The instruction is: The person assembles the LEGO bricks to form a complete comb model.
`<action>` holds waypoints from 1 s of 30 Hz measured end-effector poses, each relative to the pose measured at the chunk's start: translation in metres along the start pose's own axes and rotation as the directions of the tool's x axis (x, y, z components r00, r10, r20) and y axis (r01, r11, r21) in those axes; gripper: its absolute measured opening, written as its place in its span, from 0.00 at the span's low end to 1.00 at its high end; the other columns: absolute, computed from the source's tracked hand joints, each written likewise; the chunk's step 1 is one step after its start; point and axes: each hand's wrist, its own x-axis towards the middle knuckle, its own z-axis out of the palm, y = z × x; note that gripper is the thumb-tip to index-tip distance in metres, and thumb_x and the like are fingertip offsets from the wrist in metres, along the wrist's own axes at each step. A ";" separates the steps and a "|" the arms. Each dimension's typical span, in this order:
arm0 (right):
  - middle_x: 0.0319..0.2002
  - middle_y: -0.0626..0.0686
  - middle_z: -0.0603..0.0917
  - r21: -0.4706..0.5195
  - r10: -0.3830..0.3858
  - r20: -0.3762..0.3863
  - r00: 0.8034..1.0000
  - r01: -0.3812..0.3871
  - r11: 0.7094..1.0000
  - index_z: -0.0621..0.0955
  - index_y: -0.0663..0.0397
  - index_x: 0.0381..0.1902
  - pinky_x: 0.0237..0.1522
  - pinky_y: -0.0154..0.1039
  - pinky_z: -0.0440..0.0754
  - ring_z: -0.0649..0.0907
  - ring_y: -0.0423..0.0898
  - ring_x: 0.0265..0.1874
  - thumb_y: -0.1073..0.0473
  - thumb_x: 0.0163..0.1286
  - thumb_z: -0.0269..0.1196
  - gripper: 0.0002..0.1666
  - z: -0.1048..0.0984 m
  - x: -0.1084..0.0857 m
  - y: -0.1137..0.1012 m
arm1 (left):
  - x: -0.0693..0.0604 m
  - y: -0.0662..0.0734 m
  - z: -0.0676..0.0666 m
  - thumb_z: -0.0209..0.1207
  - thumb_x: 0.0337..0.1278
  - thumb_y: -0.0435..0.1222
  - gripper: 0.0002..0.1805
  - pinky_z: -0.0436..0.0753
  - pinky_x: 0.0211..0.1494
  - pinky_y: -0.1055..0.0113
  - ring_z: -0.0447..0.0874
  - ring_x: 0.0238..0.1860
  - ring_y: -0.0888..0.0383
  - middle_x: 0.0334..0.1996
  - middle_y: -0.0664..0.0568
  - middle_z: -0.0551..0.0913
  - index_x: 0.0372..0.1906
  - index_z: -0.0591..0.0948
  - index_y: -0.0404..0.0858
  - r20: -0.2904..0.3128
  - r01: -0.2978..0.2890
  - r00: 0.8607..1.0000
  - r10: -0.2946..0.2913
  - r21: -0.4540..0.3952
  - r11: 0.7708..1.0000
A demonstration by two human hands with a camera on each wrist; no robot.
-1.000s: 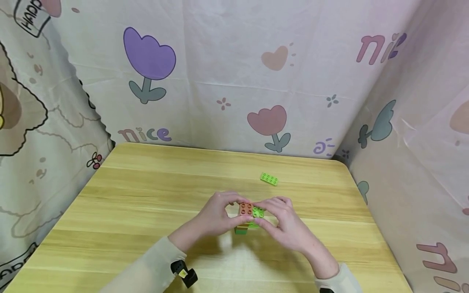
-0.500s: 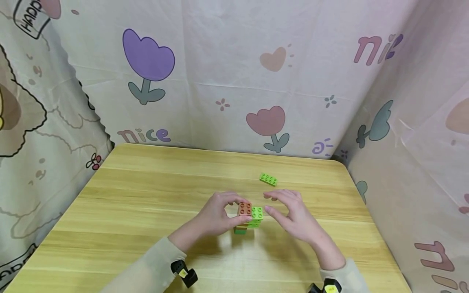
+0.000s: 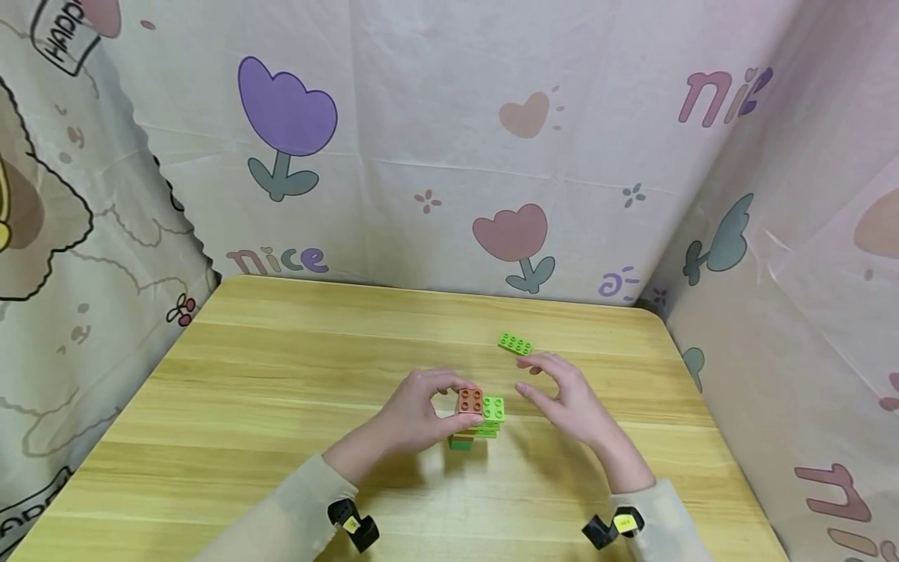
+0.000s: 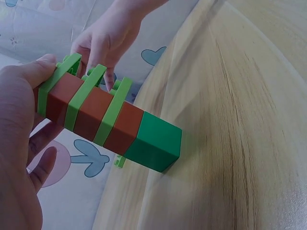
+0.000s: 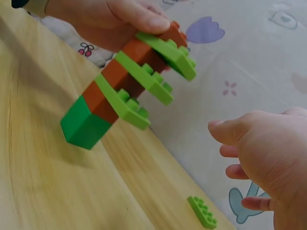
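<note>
A tower of building bricks (image 5: 98, 101) stands on the table, with a dark green brick (image 4: 156, 141) at its foot. Above that, reddish-brown bricks alternate with three light green plates, which jut out to one side. Thumb and fingers of my left hand (image 3: 416, 414) pinch the tower near its top brown brick (image 3: 470, 400). Off to the tower's right, my right hand (image 3: 570, 400) hovers with parted, loosely bent fingers and holds nothing. Its fingertips are just in front of a loose light green plate (image 3: 516, 344), apparently not touching it.
The wooden table (image 3: 281, 351) reaches back to a printed cloth (image 3: 421, 117) hung behind it and along both sides. Black wrist cameras (image 3: 353, 526) are strapped on both sleeves.
My right hand has let go of the tower's green plate and moved right and back, near the loose plate. The left hand keeps its grip and the tower stays put.
</note>
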 end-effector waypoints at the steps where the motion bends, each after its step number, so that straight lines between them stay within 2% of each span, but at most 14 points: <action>1: 0.57 0.55 0.87 0.003 0.007 0.002 1.000 -0.007 1.000 0.83 0.57 0.63 0.58 0.58 0.81 0.83 0.52 0.54 0.64 0.70 0.73 0.24 0.000 0.000 0.002 | 0.000 0.000 0.000 0.79 0.57 0.45 0.19 0.85 0.53 0.49 0.85 0.45 0.66 0.43 0.68 0.88 0.52 0.90 0.46 0.000 0.001 1.000 -0.001 0.000 1.000; 8: 0.58 0.57 0.85 0.012 0.048 0.013 0.999 -0.048 0.999 0.82 0.60 0.63 0.61 0.61 0.79 0.84 0.61 0.54 0.65 0.70 0.72 0.25 0.002 0.003 0.016 | 0.000 -0.001 0.000 0.78 0.58 0.46 0.19 0.84 0.53 0.50 0.85 0.46 0.66 0.44 0.68 0.88 0.52 0.90 0.47 -0.002 0.006 1.000 -0.006 0.005 1.000; 16: 0.59 0.62 0.84 0.034 0.123 0.019 0.992 -0.123 0.992 0.81 0.60 0.64 0.60 0.63 0.78 0.83 0.58 0.54 0.66 0.69 0.73 0.27 0.005 0.008 0.036 | -0.002 -0.004 0.002 0.78 0.58 0.46 0.20 0.84 0.52 0.49 0.85 0.45 0.66 0.44 0.69 0.88 0.53 0.90 0.44 -0.005 0.000 1.000 0.000 -0.001 1.000; 23: 0.58 0.65 0.84 0.055 0.145 -0.009 0.989 -0.144 0.988 0.80 0.67 0.64 0.58 0.66 0.79 0.83 0.64 0.53 0.67 0.69 0.73 0.27 0.010 0.015 0.054 | -0.002 -0.005 0.002 0.79 0.57 0.45 0.20 0.84 0.52 0.48 0.84 0.46 0.66 0.44 0.70 0.88 0.53 0.90 0.44 -0.004 0.009 1.000 -0.009 -0.014 1.000; 30: 0.59 0.65 0.83 0.045 0.198 -0.033 0.980 -0.196 0.979 0.80 0.67 0.64 0.58 0.63 0.79 0.83 0.62 0.53 0.67 0.69 0.73 0.27 0.017 0.020 0.071 | -0.002 -0.005 0.003 0.79 0.57 0.46 0.20 0.84 0.52 0.48 0.85 0.44 0.66 0.43 0.70 0.88 0.53 0.90 0.44 -0.007 -0.001 1.000 0.001 -0.013 1.000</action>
